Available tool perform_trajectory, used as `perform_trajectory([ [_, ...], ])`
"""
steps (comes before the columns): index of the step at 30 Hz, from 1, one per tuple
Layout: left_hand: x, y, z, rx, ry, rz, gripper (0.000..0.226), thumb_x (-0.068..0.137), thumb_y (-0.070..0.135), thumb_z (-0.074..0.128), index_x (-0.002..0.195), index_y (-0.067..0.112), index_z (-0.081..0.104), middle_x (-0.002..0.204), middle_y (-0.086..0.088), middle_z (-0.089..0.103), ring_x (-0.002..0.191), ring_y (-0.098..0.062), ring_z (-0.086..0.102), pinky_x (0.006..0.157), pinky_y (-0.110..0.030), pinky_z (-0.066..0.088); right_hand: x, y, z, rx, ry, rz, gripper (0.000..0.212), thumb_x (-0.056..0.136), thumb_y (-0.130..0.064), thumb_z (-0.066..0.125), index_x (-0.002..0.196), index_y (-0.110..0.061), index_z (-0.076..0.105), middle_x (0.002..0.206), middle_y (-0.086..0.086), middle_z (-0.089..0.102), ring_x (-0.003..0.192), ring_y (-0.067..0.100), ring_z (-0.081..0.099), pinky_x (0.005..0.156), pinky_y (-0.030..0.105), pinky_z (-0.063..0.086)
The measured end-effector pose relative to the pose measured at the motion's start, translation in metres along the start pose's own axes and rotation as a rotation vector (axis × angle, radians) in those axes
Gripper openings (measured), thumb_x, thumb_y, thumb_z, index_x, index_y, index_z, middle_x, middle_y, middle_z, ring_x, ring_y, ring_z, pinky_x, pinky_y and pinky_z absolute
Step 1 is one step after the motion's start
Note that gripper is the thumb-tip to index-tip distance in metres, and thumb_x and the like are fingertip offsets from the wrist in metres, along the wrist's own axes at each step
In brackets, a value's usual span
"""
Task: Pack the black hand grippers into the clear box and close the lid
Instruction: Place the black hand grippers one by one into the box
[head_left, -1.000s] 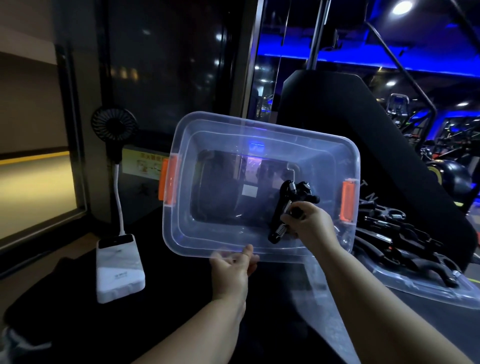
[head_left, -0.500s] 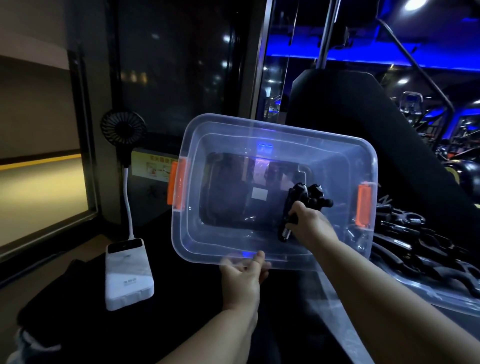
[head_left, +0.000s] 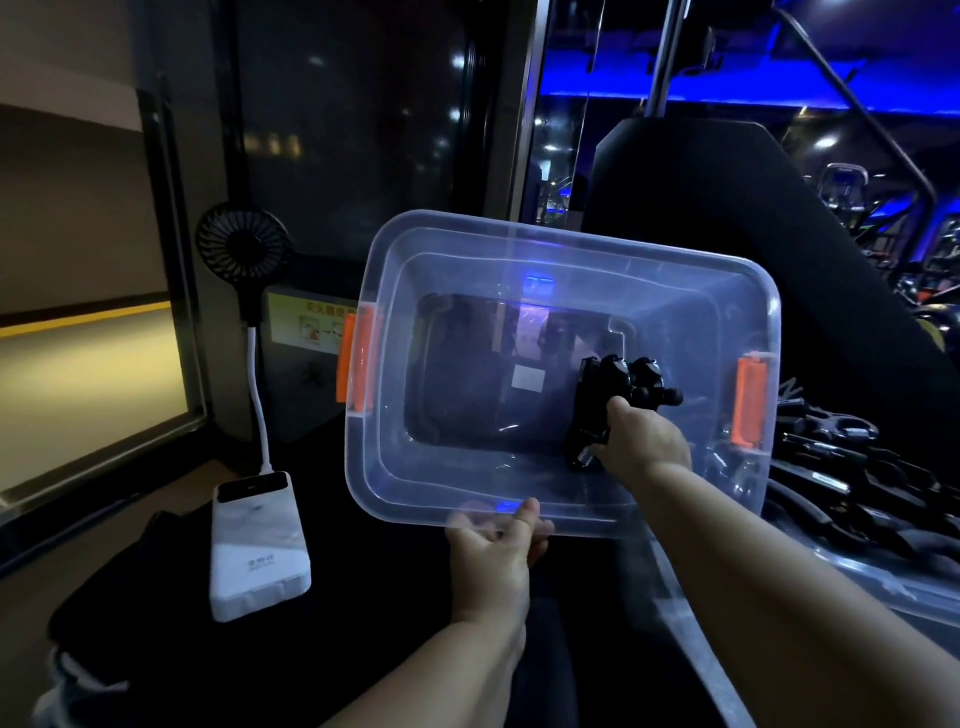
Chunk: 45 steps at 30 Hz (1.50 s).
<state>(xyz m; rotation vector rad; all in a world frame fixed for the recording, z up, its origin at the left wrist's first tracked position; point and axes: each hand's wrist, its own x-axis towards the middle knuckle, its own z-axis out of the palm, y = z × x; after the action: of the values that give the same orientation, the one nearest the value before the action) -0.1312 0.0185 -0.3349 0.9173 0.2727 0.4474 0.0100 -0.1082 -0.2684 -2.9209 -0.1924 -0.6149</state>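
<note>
At the far left a small round black fan with a slatted grille stands on a thin white bendable neck that rises from a glossy white slab-shaped power bank, which lies flat on the dark matte table. Beside it to the right, the clear box, a rounded rectangle of smooth see-through plastic, is held up off the table and tipped so its open mouth faces the camera. An orange latch sits on its left end. The left hand grips the near rim, thumb on top and fingers showing through the plastic behind. Inside the box, near its right end, the black hand gripper, knobbly on top with a metal coil spring low down, is clamped in the curled right hand. A second orange latch marks the right end. Further right, a heap of hand grippers lies tangled on a flat clear plastic panel.
</note>
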Motion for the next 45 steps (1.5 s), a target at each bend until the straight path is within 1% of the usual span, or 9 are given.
perform_trajectory([
  [6, 0.001, -0.002, 0.0, -0.006, 0.002, 0.01, 0.029, 0.085, 0.008, 0.067, 0.096, 0.012, 0.04, 0.081, -0.023, 0.068, 0.065, -0.016, 0.07, 0.057, -0.019, 0.052, 0.002, 0.0, 0.002, -0.067, 0.054, -0.007, 0.043, 0.075, -0.043, 0.073, 0.089, -0.018, 0.042, 0.09, 0.007, 0.067, 0.085, 0.035, 0.064, 0.06, 0.032, 0.037],
  [10, 0.001, -0.002, 0.0, -0.014, 0.003, 0.011, 0.029, 0.084, 0.008, 0.067, 0.095, 0.013, 0.041, 0.077, -0.019, 0.069, 0.065, -0.016, 0.07, 0.057, -0.02, 0.052, 0.005, -0.005, 0.0, -0.189, 0.185, -0.149, 0.051, 0.068, -0.044, 0.078, 0.096, -0.018, 0.044, 0.098, 0.007, 0.063, 0.093, 0.031, 0.061, 0.065, 0.035, 0.04],
  [13, 0.001, -0.001, 0.0, -0.013, 0.009, 0.006, 0.029, 0.084, 0.008, 0.068, 0.095, 0.014, 0.041, 0.077, -0.018, 0.068, 0.064, -0.015, 0.07, 0.057, -0.02, 0.052, 0.01, -0.008, 0.0, -0.364, 0.244, -0.335, 0.055, 0.066, -0.043, 0.075, 0.112, -0.022, 0.051, 0.115, 0.003, 0.05, 0.113, 0.027, 0.045, 0.088, 0.04, 0.036],
  [16, 0.0, 0.0, 0.0, -0.016, 0.011, -0.002, 0.03, 0.084, 0.008, 0.068, 0.095, 0.015, 0.041, 0.076, -0.014, 0.068, 0.065, -0.016, 0.07, 0.058, -0.022, 0.053, 0.017, -0.006, 0.001, -0.425, 0.186, -0.406, 0.058, 0.074, -0.041, 0.067, 0.128, -0.03, 0.049, 0.143, 0.001, 0.034, 0.137, 0.027, 0.022, 0.11, 0.048, 0.017],
  [18, -0.001, 0.0, 0.0, -0.02, 0.004, 0.003, 0.029, 0.085, 0.008, 0.068, 0.095, 0.014, 0.041, 0.075, -0.014, 0.067, 0.065, -0.016, 0.07, 0.059, -0.022, 0.053, 0.022, -0.004, 0.002, -0.428, 0.117, -0.385, 0.061, 0.081, -0.044, 0.062, 0.138, -0.034, 0.042, 0.156, 0.0, 0.019, 0.146, 0.025, 0.004, 0.115, 0.054, 0.002],
  [25, 0.0, 0.001, 0.0, -0.011, -0.026, 0.002, 0.03, 0.085, 0.009, 0.067, 0.095, 0.014, 0.039, 0.066, -0.01, 0.069, 0.066, -0.017, 0.07, 0.061, -0.023, 0.054, 0.029, -0.001, 0.003, -0.515, 0.009, -0.329, 0.079, 0.076, -0.068, 0.057, 0.145, -0.036, 0.033, 0.161, -0.003, 0.004, 0.146, 0.026, -0.013, 0.112, 0.062, -0.007],
  [32, -0.001, 0.003, -0.001, 0.005, -0.029, -0.014, 0.031, 0.084, 0.011, 0.068, 0.097, 0.014, 0.04, 0.071, -0.014, 0.069, 0.066, -0.018, 0.07, 0.064, -0.026, 0.052, 0.028, -0.004, 0.005, -0.474, 0.022, -0.313, 0.075, 0.077, -0.062, 0.057, 0.143, -0.036, 0.035, 0.16, -0.004, 0.008, 0.146, 0.03, -0.012, 0.112, 0.063, -0.005],
  [37, -0.003, 0.005, 0.0, 0.023, -0.017, -0.016, 0.03, 0.085, 0.011, 0.068, 0.097, 0.015, 0.04, 0.089, -0.025, 0.067, 0.065, -0.013, 0.07, 0.063, -0.023, 0.051, 0.026, -0.005, 0.009, -0.5, 0.034, -0.302, 0.072, 0.077, -0.062, 0.055, 0.142, -0.038, 0.035, 0.16, -0.004, 0.01, 0.145, 0.035, -0.013, 0.112, 0.063, -0.003],
  [45, -0.004, 0.005, 0.0, 0.047, -0.019, -0.001, 0.031, 0.085, 0.013, 0.068, 0.099, 0.014, 0.04, 0.091, -0.025, 0.068, 0.068, -0.013, 0.071, 0.06, -0.02, 0.052, 0.019, 0.0, -0.001, -0.427, 0.025, -0.268, 0.09, 0.073, -0.073, 0.055, 0.148, -0.044, 0.015, 0.161, -0.005, -0.012, 0.143, 0.034, -0.022, 0.111, 0.062, -0.008],
])
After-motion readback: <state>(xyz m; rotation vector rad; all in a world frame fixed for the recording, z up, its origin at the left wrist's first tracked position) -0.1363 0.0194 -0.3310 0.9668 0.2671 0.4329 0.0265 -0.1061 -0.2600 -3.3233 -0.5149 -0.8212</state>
